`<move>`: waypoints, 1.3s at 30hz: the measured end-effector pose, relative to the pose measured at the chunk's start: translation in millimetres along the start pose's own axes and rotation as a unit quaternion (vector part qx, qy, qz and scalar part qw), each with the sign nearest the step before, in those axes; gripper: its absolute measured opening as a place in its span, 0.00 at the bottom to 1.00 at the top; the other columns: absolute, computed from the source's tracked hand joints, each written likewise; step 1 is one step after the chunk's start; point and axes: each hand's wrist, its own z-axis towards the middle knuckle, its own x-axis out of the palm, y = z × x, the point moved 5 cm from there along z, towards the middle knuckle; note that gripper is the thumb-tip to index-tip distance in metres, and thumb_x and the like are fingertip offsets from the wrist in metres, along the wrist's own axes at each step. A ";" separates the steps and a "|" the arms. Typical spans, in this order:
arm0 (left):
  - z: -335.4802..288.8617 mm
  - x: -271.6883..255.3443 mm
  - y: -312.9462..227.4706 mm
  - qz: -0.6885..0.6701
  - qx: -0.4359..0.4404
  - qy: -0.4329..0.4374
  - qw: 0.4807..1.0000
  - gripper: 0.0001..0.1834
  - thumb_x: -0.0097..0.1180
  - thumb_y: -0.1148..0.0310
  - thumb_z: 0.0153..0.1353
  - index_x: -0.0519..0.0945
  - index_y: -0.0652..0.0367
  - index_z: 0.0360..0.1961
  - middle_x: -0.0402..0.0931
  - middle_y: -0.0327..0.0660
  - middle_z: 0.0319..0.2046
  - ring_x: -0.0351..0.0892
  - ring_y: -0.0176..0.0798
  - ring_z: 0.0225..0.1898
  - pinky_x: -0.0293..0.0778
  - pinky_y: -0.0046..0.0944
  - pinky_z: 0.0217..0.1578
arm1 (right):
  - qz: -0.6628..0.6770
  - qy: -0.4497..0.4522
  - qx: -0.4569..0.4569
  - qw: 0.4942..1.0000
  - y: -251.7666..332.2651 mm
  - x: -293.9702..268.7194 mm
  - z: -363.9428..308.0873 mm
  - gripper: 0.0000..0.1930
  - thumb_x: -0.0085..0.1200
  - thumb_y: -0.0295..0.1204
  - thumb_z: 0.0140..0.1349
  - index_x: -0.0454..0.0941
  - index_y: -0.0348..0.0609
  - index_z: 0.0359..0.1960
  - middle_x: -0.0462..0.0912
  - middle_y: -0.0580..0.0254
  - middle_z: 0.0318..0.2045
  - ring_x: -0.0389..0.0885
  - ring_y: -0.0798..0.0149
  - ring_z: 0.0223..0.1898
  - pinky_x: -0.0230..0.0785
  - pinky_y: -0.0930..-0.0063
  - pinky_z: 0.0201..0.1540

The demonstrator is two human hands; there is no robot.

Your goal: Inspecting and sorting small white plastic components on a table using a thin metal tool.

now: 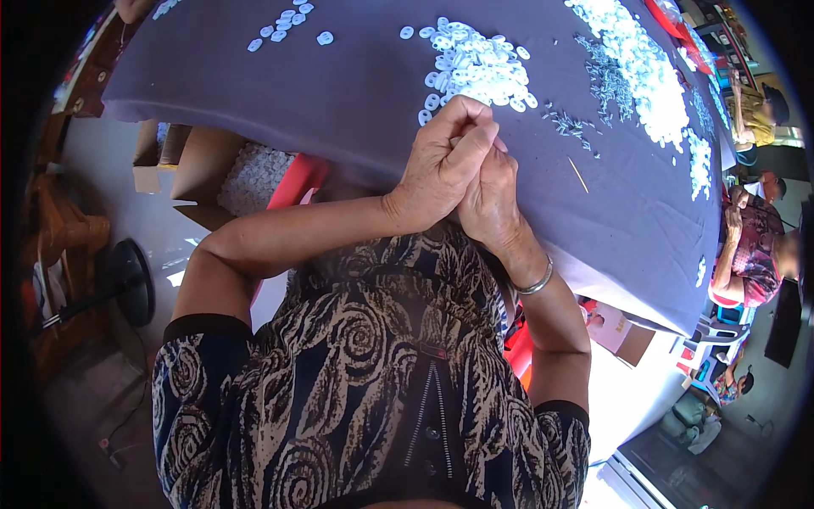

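In the head view, the left hand and right hand are pressed together at the near edge of the purple-covered table, both curled closed; what is pinched between them cannot be made out. The heap of white rings lies just beyond the knuckles, nearer the left hand. Small grey pins are scattered to the right.

Small assembly workshop, hand piecework. Long table under a grey-purple cloth carries heaps of small white plastic rings and scattered small grey metal pieces. Open brown cardboard box of white parts sits on the floor; another seated person in a patterned top works at the right.
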 end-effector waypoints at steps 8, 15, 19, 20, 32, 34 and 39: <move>7.9 -8.9 -9.6 0.142 0.040 0.016 0.989 0.08 0.51 0.70 0.64 0.71 0.61 0.43 0.70 0.36 0.35 0.72 0.27 0.37 0.70 0.29 0.39 | -0.048 -0.016 0.052 0.997 -1.4 -7.9 3.8 0.10 0.47 0.31 0.65 0.70 0.35 0.39 0.79 0.44 0.27 0.80 0.40 0.32 0.73 0.58 0.31; 13.8 -17.8 -11.9 0.227 0.054 0.011 0.972 0.08 0.58 0.75 0.59 0.76 0.60 0.40 0.72 0.35 0.36 0.73 0.24 0.35 0.71 0.25 0.32 | 0.023 -0.062 0.132 0.989 -13.7 -13.1 4.5 0.10 0.55 0.32 0.63 0.74 0.38 0.40 0.79 0.65 0.23 0.74 0.73 0.26 0.70 0.75 0.32; 21.7 -28.6 -15.7 0.269 0.062 0.010 0.961 0.06 0.60 0.75 0.57 0.78 0.61 0.36 0.73 0.35 0.33 0.73 0.24 0.34 0.71 0.24 0.32 | 0.083 -0.052 0.174 0.980 -20.6 -13.7 3.0 0.07 0.57 0.27 0.60 0.75 0.39 0.38 0.76 0.72 0.21 0.70 0.80 0.26 0.67 0.80 0.30; 25.5 -36.6 -15.2 0.287 0.078 -0.002 0.955 0.05 0.60 0.75 0.56 0.79 0.60 0.34 0.74 0.34 0.32 0.73 0.24 0.34 0.70 0.24 0.32 | 0.052 -0.041 0.181 0.981 -23.9 -16.5 3.1 0.06 0.57 0.26 0.59 0.76 0.39 0.37 0.75 0.73 0.20 0.68 0.81 0.25 0.66 0.82 0.29; 76.5 -148.7 -60.9 0.696 0.107 -0.108 0.702 0.05 0.60 0.68 0.52 0.78 0.54 0.30 0.73 0.41 0.26 0.78 0.46 0.30 0.73 0.46 0.32 | -0.130 -0.105 0.172 0.971 -48.1 -57.8 7.9 0.05 0.55 0.23 0.56 0.77 0.38 0.35 0.79 0.58 0.27 0.79 0.67 0.26 0.71 0.74 0.32; 75.0 -147.4 -61.3 0.718 0.188 -0.130 0.657 0.07 0.60 0.67 0.52 0.79 0.53 0.33 0.73 0.41 0.27 0.77 0.44 0.29 0.73 0.42 0.32 | -0.127 -0.088 0.141 0.978 -44.4 -51.3 10.5 0.08 0.55 0.22 0.56 0.77 0.39 0.38 0.79 0.57 0.30 0.79 0.63 0.28 0.71 0.72 0.34; 70.2 -120.4 -62.4 0.649 0.208 -0.107 0.724 0.11 0.62 0.68 0.53 0.79 0.53 0.38 0.74 0.39 0.29 0.75 0.38 0.30 0.73 0.35 0.34 | -0.214 0.005 0.000 0.977 -26.3 -25.7 25.5 0.20 0.55 0.20 0.54 0.72 0.45 0.51 0.74 0.59 0.47 0.76 0.58 0.43 0.70 0.69 0.46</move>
